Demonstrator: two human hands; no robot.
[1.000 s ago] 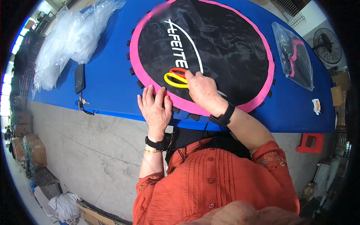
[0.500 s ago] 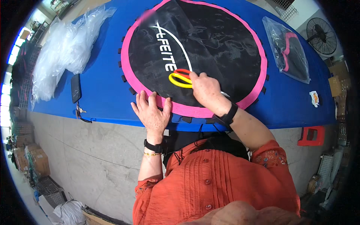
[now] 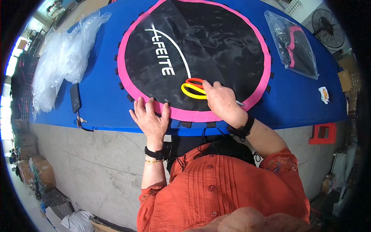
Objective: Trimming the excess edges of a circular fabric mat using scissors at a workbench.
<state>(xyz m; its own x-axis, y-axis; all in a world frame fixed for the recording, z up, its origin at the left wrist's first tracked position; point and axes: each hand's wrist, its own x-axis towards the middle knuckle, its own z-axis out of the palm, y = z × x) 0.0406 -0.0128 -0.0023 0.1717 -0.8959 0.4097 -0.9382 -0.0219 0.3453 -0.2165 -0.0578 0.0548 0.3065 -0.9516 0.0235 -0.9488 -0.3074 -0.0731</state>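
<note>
A round black mesh trampoline mat (image 3: 216, 50) with a pink border and small black tabs lies flat, with white lettering on its left part. My left hand (image 3: 150, 118) rests on the near-left pink border, fingers spread and holding nothing. Over the near right of the mat, my right hand (image 3: 225, 101) is closed around a pair of scissors with one red and one yellow handle loop (image 3: 193, 95). The handles point left, and a blade tip shows on the right, beside the pink border; my hand covers the rest.
The mat lies on a blue-covered table (image 3: 104, 104). Clear plastic film (image 3: 63, 63) is heaped at the left, near a black phone (image 3: 75, 98) and keys (image 3: 80, 120). At the right are a bagged black-and-pink piece (image 3: 295, 48), a crumpled wrapper (image 3: 324, 95), a fan (image 3: 327, 29) and a red stool (image 3: 323, 134).
My right hand has moved right and slightly nearer with the scissors. My left hand stays on the border. The mat appears shifted a little left in view.
</note>
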